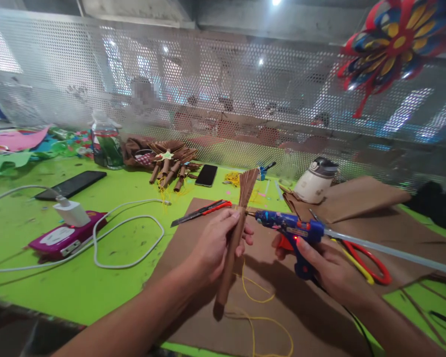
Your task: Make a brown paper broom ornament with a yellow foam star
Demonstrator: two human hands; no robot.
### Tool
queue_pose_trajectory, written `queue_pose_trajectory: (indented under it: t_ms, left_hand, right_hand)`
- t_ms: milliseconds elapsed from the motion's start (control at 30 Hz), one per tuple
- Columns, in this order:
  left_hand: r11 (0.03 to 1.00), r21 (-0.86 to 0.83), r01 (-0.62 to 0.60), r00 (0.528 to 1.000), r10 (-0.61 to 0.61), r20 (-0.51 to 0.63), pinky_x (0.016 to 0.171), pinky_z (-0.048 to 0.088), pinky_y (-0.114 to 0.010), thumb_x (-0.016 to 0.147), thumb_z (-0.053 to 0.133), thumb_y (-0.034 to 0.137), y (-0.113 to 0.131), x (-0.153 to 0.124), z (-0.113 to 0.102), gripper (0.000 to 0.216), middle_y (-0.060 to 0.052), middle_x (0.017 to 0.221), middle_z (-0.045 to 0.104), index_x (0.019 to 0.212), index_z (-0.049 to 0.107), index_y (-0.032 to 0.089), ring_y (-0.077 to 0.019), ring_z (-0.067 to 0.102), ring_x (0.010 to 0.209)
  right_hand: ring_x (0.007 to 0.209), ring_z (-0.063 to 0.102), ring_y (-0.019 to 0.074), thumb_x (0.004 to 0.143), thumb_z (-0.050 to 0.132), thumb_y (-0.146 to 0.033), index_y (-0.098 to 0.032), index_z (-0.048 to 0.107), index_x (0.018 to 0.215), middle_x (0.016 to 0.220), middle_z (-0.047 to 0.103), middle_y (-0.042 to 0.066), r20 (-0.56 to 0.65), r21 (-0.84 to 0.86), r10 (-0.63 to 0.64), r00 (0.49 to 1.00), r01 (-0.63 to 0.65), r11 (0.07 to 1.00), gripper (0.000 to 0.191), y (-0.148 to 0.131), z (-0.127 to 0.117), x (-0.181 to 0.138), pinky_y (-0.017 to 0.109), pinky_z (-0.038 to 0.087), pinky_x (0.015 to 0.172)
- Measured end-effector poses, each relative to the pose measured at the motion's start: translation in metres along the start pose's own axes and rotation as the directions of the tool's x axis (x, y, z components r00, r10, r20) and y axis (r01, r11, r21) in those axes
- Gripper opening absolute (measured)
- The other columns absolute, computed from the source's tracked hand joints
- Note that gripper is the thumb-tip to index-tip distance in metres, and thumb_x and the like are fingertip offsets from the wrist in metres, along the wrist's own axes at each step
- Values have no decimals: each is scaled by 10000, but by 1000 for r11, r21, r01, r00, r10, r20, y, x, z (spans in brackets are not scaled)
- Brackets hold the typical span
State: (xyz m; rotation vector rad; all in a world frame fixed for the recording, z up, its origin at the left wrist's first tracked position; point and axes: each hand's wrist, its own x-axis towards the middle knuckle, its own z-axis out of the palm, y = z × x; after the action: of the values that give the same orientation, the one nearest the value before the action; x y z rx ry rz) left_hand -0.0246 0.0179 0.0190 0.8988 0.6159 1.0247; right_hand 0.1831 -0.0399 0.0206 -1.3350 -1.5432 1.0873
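My left hand point(217, 243) is closed round a rolled brown paper tube point(232, 267), held tilted with a pleated paper fan point(248, 186) at its upper end. In my right hand point(319, 263) is a blue glue gun point(288, 223), its red light lit and a long clear glue stick point(386, 255) sticking out behind. The gun's nozzle is at the tube just below the fan; whether it touches I cannot tell. Yellow thread point(258, 292) hangs below the tube over a brown paper sheet point(193, 297). Behind my left hand lies a utility knife point(200, 212).
A purple power strip point(69, 238) with a white charger and cable point(134, 265) is at left, near a black phone point(72, 184). Finished paper fans point(171, 156), a second phone point(206, 175) and a bottle point(106, 141) stand behind. Red-handled scissors point(369, 263) and a white kettle point(315, 181) are right.
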Motion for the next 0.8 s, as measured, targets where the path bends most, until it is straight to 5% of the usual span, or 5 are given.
queue_pose_trajectory:
  t_ms: [500, 800]
  left_hand:
    - [999, 33, 9, 996, -6, -94, 537, 498, -235, 804, 596, 304, 2, 0, 0, 177, -41, 765, 619, 885, 585, 147, -126, 595, 593]
    - [998, 40, 42, 992, -36, -124, 531, 381, -173, 760, 655, 318, 3, -2, 1, 187, 21, 679, 544, 854, 627, 159, -72, 485, 572]
  right_hand:
    - [711, 596, 169, 891, 424, -540, -175, 680, 1025, 876, 677, 77, 45, -215, -9, 999, 19, 976, 466, -6, -3, -11, 259, 481, 584]
    - [756, 599, 171, 897, 429, -518, -168, 657, 999, 865, 671, 79, -29, -222, -86, 996, 77, 972, 430, -8, -1, -6, 244, 482, 595]
